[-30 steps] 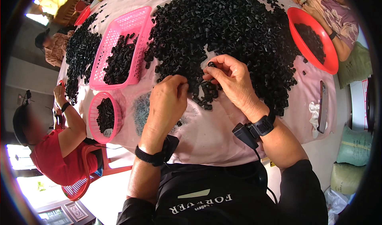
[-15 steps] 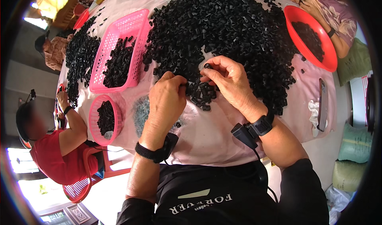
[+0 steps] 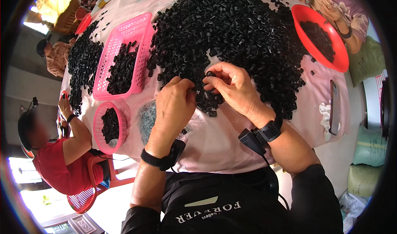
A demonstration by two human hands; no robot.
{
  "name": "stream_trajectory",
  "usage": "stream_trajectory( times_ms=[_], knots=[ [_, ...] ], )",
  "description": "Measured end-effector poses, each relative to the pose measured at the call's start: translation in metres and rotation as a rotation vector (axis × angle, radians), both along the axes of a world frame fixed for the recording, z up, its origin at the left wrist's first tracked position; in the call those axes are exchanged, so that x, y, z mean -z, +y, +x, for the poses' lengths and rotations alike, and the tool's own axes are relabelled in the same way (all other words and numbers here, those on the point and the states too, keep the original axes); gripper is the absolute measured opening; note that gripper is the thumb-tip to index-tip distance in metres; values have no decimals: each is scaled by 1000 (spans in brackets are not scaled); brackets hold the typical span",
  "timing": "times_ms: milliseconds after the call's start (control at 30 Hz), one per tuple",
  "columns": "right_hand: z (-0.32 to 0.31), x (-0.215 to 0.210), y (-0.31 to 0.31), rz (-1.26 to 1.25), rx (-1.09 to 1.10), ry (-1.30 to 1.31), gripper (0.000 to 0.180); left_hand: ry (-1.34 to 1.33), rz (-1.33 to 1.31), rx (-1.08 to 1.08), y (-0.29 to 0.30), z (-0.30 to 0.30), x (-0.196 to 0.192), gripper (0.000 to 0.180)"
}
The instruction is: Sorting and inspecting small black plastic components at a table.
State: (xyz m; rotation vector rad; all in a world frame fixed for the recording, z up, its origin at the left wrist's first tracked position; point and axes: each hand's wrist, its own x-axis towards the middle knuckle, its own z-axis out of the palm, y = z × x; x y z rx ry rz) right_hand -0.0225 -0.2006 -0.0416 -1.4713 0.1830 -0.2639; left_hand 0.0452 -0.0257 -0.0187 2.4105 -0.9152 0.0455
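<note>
A large heap of small black plastic parts (image 3: 231,23) spreads over the pink cloth in front of me. At its near edge my right hand (image 3: 233,87) pinches one small black plastic part (image 3: 210,74) between thumb and fingers. Close beside it, my left hand (image 3: 177,99) is closed, its fingertips pressed together over something dark that I cannot make out. Several loose black parts (image 3: 211,106) lie just below and between the two hands. Both wrists carry black strapped devices.
Left of the heap stand a pink rectangular basket (image 3: 142,48) and a round pink basket (image 3: 123,126), both holding black parts. A red basin (image 3: 340,52) sits at the far right beside another person. A phone (image 3: 334,106) lies near the right edge. Someone in red (image 3: 66,165) sits at left.
My right hand has shifted slightly left and down with the small black part, nearer my left hand. The left hand stays almost in place. The person at far right has moved an arm.
</note>
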Motion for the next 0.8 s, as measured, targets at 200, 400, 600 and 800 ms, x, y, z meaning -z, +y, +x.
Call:
stream_trajectory(
  times_ms=[200,400,600,800],
  knots=[
    [-4,3,-4,-48,-157,36,16,-59,-240,16,-13,-8,-15,10],
    [-3,0,-3,56,-198,102,17,-62,-237,35,-13,-14,-15,14],
    [-4,3,-4,66,-221,80,18,179,-347,-38,-14,-19,-18,15],
    [-6,3,-2,-14,-214,84,20,128,-362,1,-13,-20,-19,13]
  ],
)
